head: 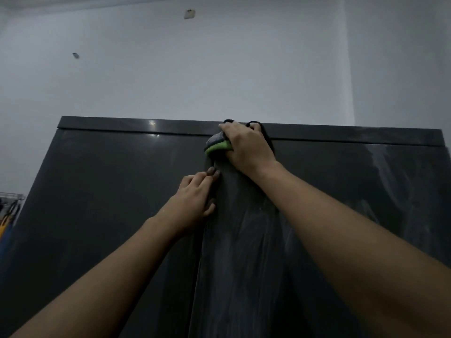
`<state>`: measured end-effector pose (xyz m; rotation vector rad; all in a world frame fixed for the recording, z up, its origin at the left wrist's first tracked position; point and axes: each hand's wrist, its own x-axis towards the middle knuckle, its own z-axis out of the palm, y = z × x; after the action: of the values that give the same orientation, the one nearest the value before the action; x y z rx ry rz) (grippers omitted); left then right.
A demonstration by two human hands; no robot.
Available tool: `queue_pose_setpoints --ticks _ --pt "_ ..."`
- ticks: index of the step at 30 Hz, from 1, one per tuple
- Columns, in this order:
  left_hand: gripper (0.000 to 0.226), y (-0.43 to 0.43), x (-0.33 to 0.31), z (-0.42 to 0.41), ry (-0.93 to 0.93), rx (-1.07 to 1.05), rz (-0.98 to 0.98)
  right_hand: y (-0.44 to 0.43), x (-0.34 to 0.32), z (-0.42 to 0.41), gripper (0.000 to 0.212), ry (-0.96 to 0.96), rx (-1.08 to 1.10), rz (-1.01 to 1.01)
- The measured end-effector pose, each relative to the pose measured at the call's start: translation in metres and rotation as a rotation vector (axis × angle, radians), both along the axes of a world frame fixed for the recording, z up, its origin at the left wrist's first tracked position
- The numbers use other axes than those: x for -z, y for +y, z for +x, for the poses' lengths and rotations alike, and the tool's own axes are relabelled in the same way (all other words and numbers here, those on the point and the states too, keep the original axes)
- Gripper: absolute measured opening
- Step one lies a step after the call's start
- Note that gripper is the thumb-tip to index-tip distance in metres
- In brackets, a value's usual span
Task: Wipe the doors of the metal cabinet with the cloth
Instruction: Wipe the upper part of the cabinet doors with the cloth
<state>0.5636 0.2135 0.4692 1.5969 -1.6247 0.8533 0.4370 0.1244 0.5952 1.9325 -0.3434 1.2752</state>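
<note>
A tall dark grey metal cabinet (109,203) fills the lower view, with two doors meeting at a centre seam. My right hand (246,147) grips a bunched grey and green cloth (217,143) and presses it against the top of the right door (341,203), just under the cabinet's top rail. My left hand (195,198) rests on the left door at the seam, fingers straight, fingertips touching the door's edge below the cloth. Pale dusty streaks show on the right door.
A white wall (219,69) rises behind the cabinet, with two small fixtures on it. At the far left edge, a rack with hanging coloured items (8,213) stands beside the cabinet.
</note>
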Motion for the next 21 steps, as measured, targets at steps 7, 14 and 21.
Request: queue_pose_setpoints --ticks 7,14,21 --pt "0.071 -0.005 0.002 0.001 0.001 0.010 -0.027 -0.003 -0.013 -0.026 0.055 0.055 -0.008 0.032" --pt "0.073 -0.010 0.004 -0.001 0.037 0.009 -0.017 0.004 -0.018 -0.008 0.055 0.142 0.076 -0.006" --pt "0.068 -0.010 0.003 -0.004 0.050 -0.006 -0.024 0.009 -0.021 -0.001 0.051 0.161 0.110 -0.008"
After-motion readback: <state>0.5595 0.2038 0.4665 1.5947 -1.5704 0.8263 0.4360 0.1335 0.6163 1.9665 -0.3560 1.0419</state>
